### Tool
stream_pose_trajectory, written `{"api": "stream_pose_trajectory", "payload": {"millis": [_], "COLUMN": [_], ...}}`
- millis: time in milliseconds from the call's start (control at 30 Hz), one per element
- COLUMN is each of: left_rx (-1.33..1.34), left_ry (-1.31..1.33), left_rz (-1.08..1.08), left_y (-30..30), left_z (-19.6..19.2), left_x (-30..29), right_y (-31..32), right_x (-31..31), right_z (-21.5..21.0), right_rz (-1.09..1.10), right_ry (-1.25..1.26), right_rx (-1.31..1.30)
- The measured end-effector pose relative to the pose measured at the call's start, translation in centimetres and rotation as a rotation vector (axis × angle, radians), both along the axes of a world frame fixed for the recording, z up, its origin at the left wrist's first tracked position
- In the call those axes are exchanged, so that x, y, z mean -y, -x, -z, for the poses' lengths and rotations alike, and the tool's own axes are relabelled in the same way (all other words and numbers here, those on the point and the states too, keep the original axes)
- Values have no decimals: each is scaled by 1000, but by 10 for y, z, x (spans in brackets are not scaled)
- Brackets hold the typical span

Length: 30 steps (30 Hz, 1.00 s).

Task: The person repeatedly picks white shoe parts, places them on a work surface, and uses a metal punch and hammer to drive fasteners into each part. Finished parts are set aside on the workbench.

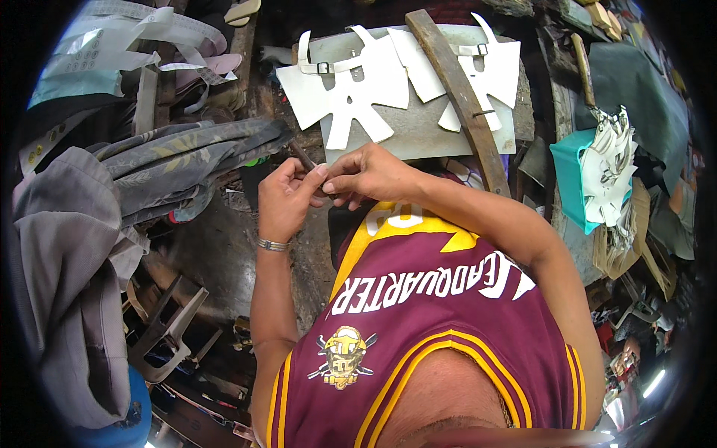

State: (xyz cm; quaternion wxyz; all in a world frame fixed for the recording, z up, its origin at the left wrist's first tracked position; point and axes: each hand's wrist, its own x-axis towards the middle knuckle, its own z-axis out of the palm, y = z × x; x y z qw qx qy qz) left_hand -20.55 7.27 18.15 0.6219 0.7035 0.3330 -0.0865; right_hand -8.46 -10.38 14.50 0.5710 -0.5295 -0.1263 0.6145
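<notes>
Both of my hands meet low in front of me, left of the board. Between the fingers of my left hand runs a thin dark brown stick-like piece, its far end sticking out past the thumb. My right hand closes in a pinch at the near end of that piece; the fingertips hide most of it. Just beyond, two white cut-out shoe uppers, each with a strap and a small dark buckle, lie on a pale grey board. A worn wooden bar crosses the right-hand one.
Grey patterned cloth and a grey garment are heaped at left. A teal container holding white cut pieces stands at right, beside dark sheet material. Printed white strips hang at far left.
</notes>
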Motion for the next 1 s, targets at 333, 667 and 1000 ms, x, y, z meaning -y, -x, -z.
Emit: {"api": "stream_pose_trajectory", "payload": {"millis": [333,667,1000], "left_rx": [8,-49,-27], "left_ry": [1,-128,-348], "left_rz": [-2,33,102], "left_y": [3,-4,-4], "left_z": [-2,-10,-3], "left_x": [-4,0,4], "right_y": [9,14,23], "right_x": [-2,0,-9], "right_z": [4,5,5], "right_rz": [-6,0,25], "right_ry": [-21,-51,19], "right_rx": [11,80,420]}}
